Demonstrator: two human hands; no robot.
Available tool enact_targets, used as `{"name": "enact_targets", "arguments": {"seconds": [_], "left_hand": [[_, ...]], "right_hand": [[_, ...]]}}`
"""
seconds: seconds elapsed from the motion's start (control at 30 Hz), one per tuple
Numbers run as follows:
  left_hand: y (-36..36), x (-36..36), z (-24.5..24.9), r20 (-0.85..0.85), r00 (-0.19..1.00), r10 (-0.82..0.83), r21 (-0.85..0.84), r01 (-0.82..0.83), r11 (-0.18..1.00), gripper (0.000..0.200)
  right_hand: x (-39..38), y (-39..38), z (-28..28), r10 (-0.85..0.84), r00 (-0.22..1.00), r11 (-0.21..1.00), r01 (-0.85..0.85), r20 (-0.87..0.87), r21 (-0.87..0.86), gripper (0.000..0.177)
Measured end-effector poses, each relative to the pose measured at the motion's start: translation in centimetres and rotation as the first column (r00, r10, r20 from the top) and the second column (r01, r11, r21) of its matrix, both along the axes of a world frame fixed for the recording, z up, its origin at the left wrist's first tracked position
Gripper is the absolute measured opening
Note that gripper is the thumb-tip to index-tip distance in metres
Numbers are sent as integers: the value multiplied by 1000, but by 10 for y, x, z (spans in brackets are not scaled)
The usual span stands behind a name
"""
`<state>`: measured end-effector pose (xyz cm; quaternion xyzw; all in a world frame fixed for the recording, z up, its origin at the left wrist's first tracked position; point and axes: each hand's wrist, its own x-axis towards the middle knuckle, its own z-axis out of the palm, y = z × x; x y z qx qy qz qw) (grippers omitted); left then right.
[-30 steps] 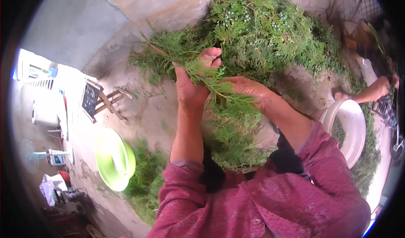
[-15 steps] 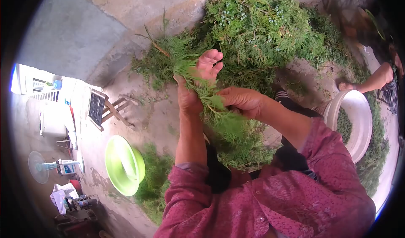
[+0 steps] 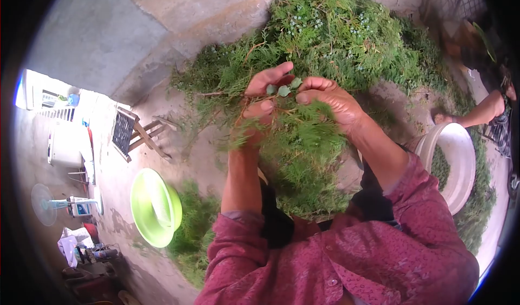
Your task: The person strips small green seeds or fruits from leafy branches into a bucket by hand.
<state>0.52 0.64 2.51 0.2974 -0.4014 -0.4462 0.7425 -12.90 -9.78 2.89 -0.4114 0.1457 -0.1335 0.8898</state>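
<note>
My left hand [image 3: 259, 102] is closed around a leafy conifer sprig [image 3: 311, 122], its thumb and fingers curled about the stem. A small cluster of pale green cones [image 3: 283, 90] sticks out between my two hands. On the other side, my right hand [image 3: 338, 105] pinches at that cluster with thumb and forefinger pressed together. Feathery green foliage hangs below both hands over my lap. Behind them rises a large heap of cut conifer branches [image 3: 330, 40], with bluish-green cones among the leaves.
A lime-green basin [image 3: 138, 207] stands on the floor at left, near loose greenery [image 3: 195, 224]. A folding stool [image 3: 142, 134] is beyond it. At right is a white bucket [image 3: 460, 159] with green bits inside, near another person's leg [image 3: 482, 110]. A fan [image 3: 46, 204] stands far left.
My left palm, open and raised before, has closed around the sprig. My right hand has moved up to the cone cluster, and the sprig has shifted between the hands.
</note>
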Motion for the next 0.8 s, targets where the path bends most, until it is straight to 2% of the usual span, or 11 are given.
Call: {"name": "enact_targets", "arguments": {"seconds": [0.07,0.13,0.17,0.23,0.27,0.33,0.47,0.53,0.6,0.73,0.8], "left_hand": [[2,-4,1,-4,998,66,44,-66,997,45],[7,-1,0,-71,997,-12,325,35,945,61],[8,-1,-1,-75,997,-12,317,35,948,61],[10,-2,-6,-93,994,59,484,-7,875,48],[11,-1,-7,-98,993,63,478,-9,878,48],[14,1,-9,-85,990,113,615,-37,788,32],[7,-4,-15,-297,937,184,546,8,838,22],[3,-2,-21,-348,892,289,509,-79,857,19],[3,-1,-19,-321,895,310,496,-120,860,18],[9,7,-20,-198,900,387,491,-250,834,19],[10,6,-18,-215,889,404,478,-265,837,16]], "right_hand": [[-1,-4,2,-35,998,993,41,52,-109,7],[-1,-10,1,-155,985,923,169,69,-346,7],[-1,-11,-1,-153,986,920,167,66,-354,7],[0,-12,-4,-177,972,905,223,154,-363,7],[0,-12,-7,-172,974,903,216,150,-370,7],[-1,-11,-8,-148,988,894,153,45,-421,7],[1,1,-5,-66,993,908,21,-94,-419,7],[6,7,-9,-63,990,902,2,-126,-432,9],[9,10,-12,-35,984,925,-33,-172,-378,13],[6,-3,-12,-43,979,908,-45,-201,-416,21],[5,-11,-15,-140,979,917,71,-151,-392,30]]}}
